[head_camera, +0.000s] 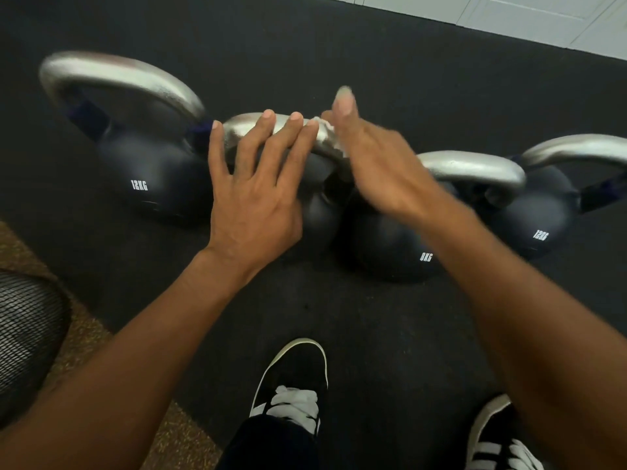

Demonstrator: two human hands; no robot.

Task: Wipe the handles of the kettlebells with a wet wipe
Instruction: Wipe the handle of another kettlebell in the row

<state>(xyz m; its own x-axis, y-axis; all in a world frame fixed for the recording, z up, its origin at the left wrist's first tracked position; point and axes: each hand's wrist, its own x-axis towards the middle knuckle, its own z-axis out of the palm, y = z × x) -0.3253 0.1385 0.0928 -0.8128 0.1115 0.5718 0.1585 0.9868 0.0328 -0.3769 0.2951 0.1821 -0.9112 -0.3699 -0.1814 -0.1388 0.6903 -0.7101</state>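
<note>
Several dark kettlebells with silver handles stand in a row on black rubber flooring. My left hand (251, 198) rests with straight fingers on the silver handle (237, 130) of the second kettlebell. My right hand (376, 164), blurred, holds a white wet wipe (334, 140) against the right side of that same handle, thumb raised. A large 12KG kettlebell (149, 178) stands to the left. An 8KG kettlebell (390, 245) and another 12KG kettlebell (543, 212) stand to the right. My hands hide most of the second kettlebell's body.
A black mesh object (23, 334) sits at the left edge on brown speckled flooring (101, 340). My two black-and-white shoes (291, 385) (495, 432) stand below the kettlebells. A white panelled surface (509, 18) borders the mat at the top right.
</note>
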